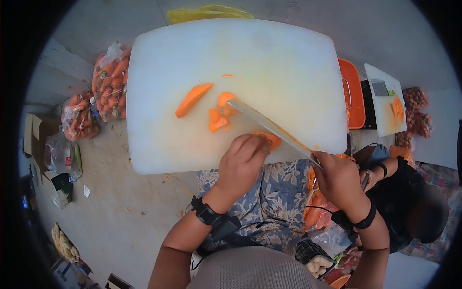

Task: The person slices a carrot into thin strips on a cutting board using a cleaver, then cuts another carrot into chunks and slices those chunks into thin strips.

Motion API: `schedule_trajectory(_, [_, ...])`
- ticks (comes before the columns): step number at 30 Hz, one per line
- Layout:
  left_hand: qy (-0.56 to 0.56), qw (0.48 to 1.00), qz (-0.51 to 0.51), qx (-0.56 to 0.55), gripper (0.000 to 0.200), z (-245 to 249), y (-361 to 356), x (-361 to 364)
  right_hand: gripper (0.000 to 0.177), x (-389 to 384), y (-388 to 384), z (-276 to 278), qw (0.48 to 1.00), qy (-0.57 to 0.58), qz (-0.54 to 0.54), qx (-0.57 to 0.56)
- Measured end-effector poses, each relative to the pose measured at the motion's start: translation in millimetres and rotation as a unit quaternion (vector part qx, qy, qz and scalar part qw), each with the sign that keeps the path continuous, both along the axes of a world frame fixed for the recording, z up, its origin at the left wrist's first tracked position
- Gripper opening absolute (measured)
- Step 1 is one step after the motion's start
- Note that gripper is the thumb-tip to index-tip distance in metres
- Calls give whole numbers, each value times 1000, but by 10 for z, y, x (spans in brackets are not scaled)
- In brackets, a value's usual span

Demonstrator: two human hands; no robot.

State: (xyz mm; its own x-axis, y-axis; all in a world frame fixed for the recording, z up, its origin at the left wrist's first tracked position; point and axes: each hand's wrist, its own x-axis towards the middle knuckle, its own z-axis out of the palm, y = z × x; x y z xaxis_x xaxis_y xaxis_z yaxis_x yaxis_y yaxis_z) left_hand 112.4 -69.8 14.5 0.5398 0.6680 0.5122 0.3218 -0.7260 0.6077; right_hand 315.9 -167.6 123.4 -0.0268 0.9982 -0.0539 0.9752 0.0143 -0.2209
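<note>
A large white cutting board (168, 58) lies in front of me. My right hand (339, 176) is closed around the handle of a knife (274, 126), whose blade slants up and left across the board. Near the board's front edge, the bent fingers of my left hand (243, 161) press on an orange carrot piece (270, 139), beside the blade. By the knife's tip is a rounded carrot piece (225, 99), partly behind the blade. Below it sits an angular carrot chunk (217, 120). Farther left rests a long carrot wedge (194, 100), and a thin carrot sliver (228, 75) lies above.
Bags of carrots (109, 84) stand on the floor at left. An orange tub (353, 91) is right of the board. Beyond it, another cutting board (385, 115) holds a cleaver (379, 87) and cut orange pieces. A co-worker in black (399, 202) sits close at my right.
</note>
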Motion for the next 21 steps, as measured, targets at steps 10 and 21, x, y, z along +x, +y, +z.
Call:
schedule_trajectory(10, [-1,1000,21,-8,30,17,-7,-38,18,73,-186,63,985,113,-45,-119])
schedule_trajectory(21, [12,1000,5,9,24,-7,5,-101,36,-13,-105,197,998,27,20,-51])
